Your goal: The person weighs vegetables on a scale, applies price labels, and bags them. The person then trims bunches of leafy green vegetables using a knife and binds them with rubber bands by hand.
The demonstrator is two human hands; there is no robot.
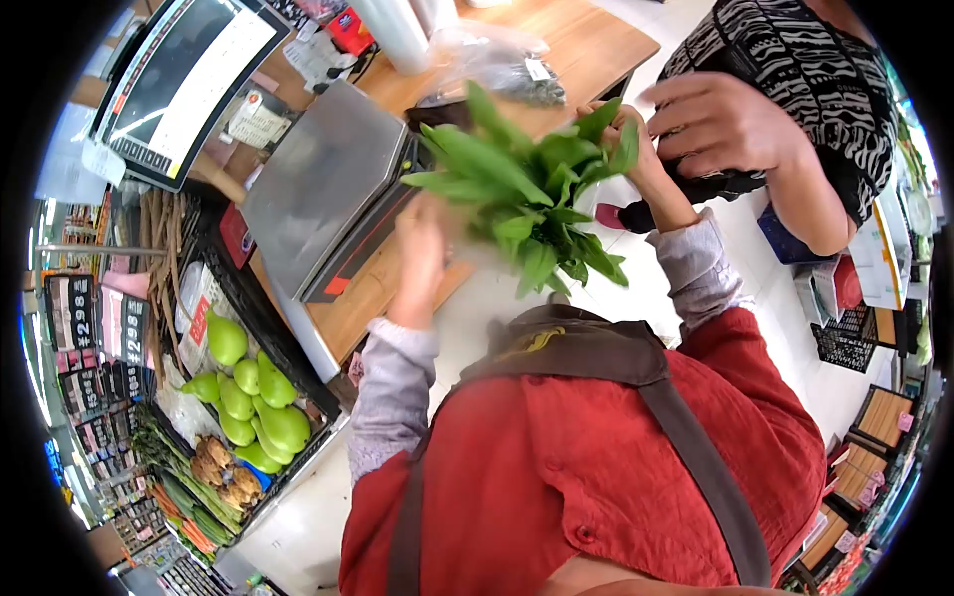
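Note:
A bunch of leafy greens [542,189] hangs in front of my chest, its broad leaves fanned out between my two hands. At its upper right, my right hand [633,137] is closed on the greens, with leaves partly covering the fingers. My left hand [422,243] is at the left side of the bunch, near the leaf tips and the scale's front edge. Motion smears its fingers, so their grip is unclear. Close beside my right hand is another person's blurred hand [720,124].
A metal scale [323,179] and a monitor [189,84] stand on the left. Behind the greens, a bagged item [497,74] lies on the wooden counter [596,45]. Green pears [283,427] fill part of a crate at lower left. A person in a patterned top [785,60] stands at upper right.

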